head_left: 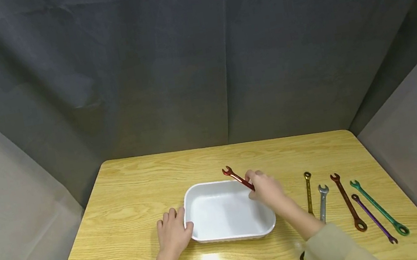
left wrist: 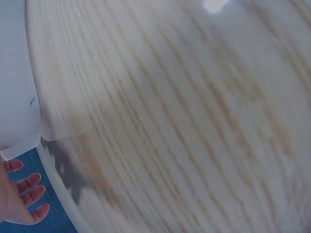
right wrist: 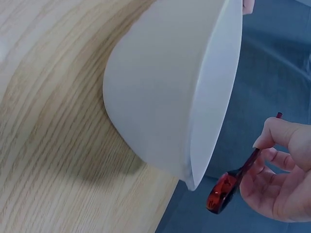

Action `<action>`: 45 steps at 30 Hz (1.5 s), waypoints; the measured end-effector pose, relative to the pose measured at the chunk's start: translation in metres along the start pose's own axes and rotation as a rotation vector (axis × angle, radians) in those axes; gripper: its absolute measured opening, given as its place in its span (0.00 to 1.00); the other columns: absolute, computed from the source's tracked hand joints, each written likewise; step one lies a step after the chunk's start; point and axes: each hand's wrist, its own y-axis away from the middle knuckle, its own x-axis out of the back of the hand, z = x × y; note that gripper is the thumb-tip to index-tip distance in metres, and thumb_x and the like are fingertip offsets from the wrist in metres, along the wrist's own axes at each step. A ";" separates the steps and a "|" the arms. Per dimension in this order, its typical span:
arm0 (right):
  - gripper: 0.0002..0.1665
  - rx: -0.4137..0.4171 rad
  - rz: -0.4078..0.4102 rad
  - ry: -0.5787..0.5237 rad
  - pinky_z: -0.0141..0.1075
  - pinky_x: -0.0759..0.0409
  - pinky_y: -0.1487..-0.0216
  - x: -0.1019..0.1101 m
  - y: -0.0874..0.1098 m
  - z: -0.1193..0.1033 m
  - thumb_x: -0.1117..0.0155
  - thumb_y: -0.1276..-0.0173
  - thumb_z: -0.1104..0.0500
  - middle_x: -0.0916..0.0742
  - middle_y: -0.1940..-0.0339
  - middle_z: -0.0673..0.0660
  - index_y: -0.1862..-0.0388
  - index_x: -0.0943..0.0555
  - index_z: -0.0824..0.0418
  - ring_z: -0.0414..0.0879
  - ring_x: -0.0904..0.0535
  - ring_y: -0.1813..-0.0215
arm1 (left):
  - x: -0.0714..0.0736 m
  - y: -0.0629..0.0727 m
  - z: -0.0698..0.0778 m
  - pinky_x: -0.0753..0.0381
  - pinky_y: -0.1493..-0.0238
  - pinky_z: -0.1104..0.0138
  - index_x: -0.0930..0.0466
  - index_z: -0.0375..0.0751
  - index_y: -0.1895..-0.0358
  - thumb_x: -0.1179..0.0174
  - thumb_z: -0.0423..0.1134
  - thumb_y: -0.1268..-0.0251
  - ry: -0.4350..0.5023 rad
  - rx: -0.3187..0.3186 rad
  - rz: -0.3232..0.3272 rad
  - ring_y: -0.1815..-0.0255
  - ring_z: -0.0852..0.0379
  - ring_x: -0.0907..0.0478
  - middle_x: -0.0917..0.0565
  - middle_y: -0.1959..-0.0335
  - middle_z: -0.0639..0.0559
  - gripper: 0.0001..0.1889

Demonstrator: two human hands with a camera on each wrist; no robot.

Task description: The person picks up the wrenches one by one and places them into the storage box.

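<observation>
My right hand (head_left: 265, 189) grips a red combination wrench (head_left: 235, 175) above the right side of a white rectangular dish (head_left: 228, 217). The wrench's open end points up and to the left in the head view. In the right wrist view, its red ring end (right wrist: 221, 194) sticks out below the fingers, outside the dish's rim. My left hand (head_left: 173, 232) rests against the dish's left rim, thumb at the edge and fingers loosely extended. In the left wrist view, the left fingers (left wrist: 31, 187) show spread beside the dish's corner.
Right of the dish lie a gold wrench (head_left: 309, 191), a silver wrench (head_left: 323, 202), a dark red wrench (head_left: 347, 201), a purple wrench (head_left: 374, 218) and a green wrench (head_left: 378, 207). My right forearm covers part of the gold and silver ones. Dark curtains (head_left: 165, 64) stand behind the table.
</observation>
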 end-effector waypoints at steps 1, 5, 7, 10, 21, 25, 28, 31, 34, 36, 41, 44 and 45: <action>0.21 0.009 0.003 -0.001 0.39 0.30 0.80 -0.001 0.000 -0.001 0.34 0.60 0.67 0.24 0.75 0.54 0.62 0.25 0.59 0.48 0.29 0.78 | 0.000 0.000 0.000 0.36 0.61 0.55 0.28 0.45 0.50 0.49 0.49 0.47 0.000 -0.001 0.001 0.64 0.50 0.34 0.29 0.64 0.48 0.21; 0.20 0.061 0.022 0.010 0.40 0.30 0.79 -0.005 0.002 -0.005 0.34 0.61 0.68 0.23 0.75 0.53 0.64 0.26 0.59 0.48 0.28 0.78 | 0.000 0.000 0.000 0.36 0.61 0.55 0.28 0.46 0.50 0.49 0.49 0.47 -0.001 -0.005 0.002 0.64 0.50 0.35 0.28 0.64 0.48 0.21; 0.20 0.085 0.030 0.020 0.41 0.30 0.79 -0.007 0.003 -0.008 0.34 0.61 0.68 0.23 0.75 0.53 0.65 0.26 0.58 0.47 0.29 0.78 | 0.000 0.001 0.000 0.36 0.61 0.55 0.28 0.46 0.49 0.50 0.49 0.47 0.000 -0.005 0.003 0.64 0.50 0.35 0.28 0.64 0.48 0.21; 0.20 0.112 0.031 0.027 0.41 0.30 0.79 -0.010 0.005 -0.011 0.35 0.62 0.68 0.24 0.77 0.52 0.66 0.26 0.58 0.46 0.29 0.78 | 0.000 0.000 0.000 0.36 0.61 0.55 0.28 0.46 0.50 0.49 0.49 0.47 0.003 -0.005 0.005 0.64 0.50 0.34 0.28 0.64 0.48 0.21; 0.20 0.185 0.006 0.022 0.36 0.32 0.76 -0.018 0.011 -0.021 0.34 0.62 0.68 0.25 0.78 0.49 0.67 0.26 0.56 0.42 0.31 0.76 | -0.001 0.000 0.001 0.36 0.60 0.54 0.27 0.45 0.50 0.49 0.49 0.47 0.001 -0.001 0.012 0.63 0.49 0.34 0.28 0.63 0.47 0.21; 0.21 0.215 -0.008 0.018 0.37 0.32 0.75 -0.021 0.013 -0.025 0.33 0.62 0.68 0.25 0.77 0.50 0.66 0.26 0.56 0.43 0.30 0.77 | -0.001 0.000 0.000 0.36 0.60 0.53 0.27 0.46 0.50 0.49 0.49 0.47 0.005 0.002 0.012 0.63 0.49 0.34 0.28 0.63 0.48 0.20; 0.21 0.223 -0.008 0.029 0.37 0.32 0.77 -0.025 0.014 -0.027 0.33 0.62 0.67 0.25 0.77 0.49 0.66 0.26 0.55 0.43 0.30 0.77 | -0.002 0.000 0.000 0.36 0.60 0.54 0.27 0.46 0.51 0.49 0.49 0.47 0.007 0.002 0.017 0.63 0.49 0.34 0.29 0.64 0.48 0.20; 0.21 0.226 -0.013 0.032 0.38 0.32 0.79 -0.029 0.017 -0.028 0.33 0.63 0.67 0.25 0.77 0.49 0.66 0.25 0.56 0.44 0.30 0.77 | -0.002 0.000 0.000 0.36 0.60 0.54 0.28 0.46 0.51 0.49 0.49 0.47 0.003 0.003 0.019 0.62 0.49 0.34 0.29 0.64 0.48 0.20; 0.20 0.233 -0.024 0.042 0.38 0.32 0.80 -0.033 0.019 -0.029 0.33 0.62 0.67 0.26 0.77 0.49 0.66 0.25 0.55 0.45 0.30 0.78 | -0.002 0.000 0.000 0.36 0.60 0.53 0.27 0.46 0.51 0.49 0.49 0.47 -0.001 0.004 0.018 0.62 0.49 0.33 0.28 0.64 0.48 0.20; 0.20 0.242 -0.031 0.051 0.38 0.32 0.80 -0.035 0.020 -0.030 0.32 0.62 0.66 0.26 0.78 0.49 0.66 0.25 0.55 0.45 0.30 0.79 | -0.002 0.000 0.000 0.36 0.60 0.53 0.27 0.46 0.51 0.49 0.49 0.47 -0.001 0.005 0.017 0.62 0.48 0.33 0.28 0.64 0.48 0.20; 0.19 0.267 -0.053 0.081 0.36 0.32 0.80 -0.037 0.022 -0.032 0.32 0.61 0.65 0.27 0.79 0.48 0.67 0.25 0.55 0.43 0.31 0.79 | -0.001 0.000 0.001 0.36 0.60 0.53 0.27 0.46 0.51 0.49 0.49 0.48 0.000 0.006 0.016 0.61 0.48 0.33 0.28 0.63 0.47 0.20; 0.19 0.278 -0.072 0.091 0.35 0.33 0.80 -0.038 0.022 -0.033 0.32 0.60 0.65 0.27 0.79 0.48 0.66 0.25 0.55 0.43 0.31 0.79 | -0.001 0.000 0.000 0.36 0.60 0.53 0.27 0.46 0.51 0.49 0.49 0.48 -0.001 0.007 0.018 0.61 0.48 0.33 0.28 0.63 0.47 0.20; 0.19 0.281 -0.077 0.096 0.35 0.33 0.80 -0.038 0.022 -0.033 0.32 0.60 0.64 0.27 0.80 0.48 0.66 0.25 0.55 0.43 0.31 0.79 | -0.001 0.000 0.000 0.36 0.60 0.53 0.28 0.46 0.51 0.49 0.49 0.48 0.000 0.007 0.018 0.61 0.48 0.33 0.28 0.63 0.47 0.20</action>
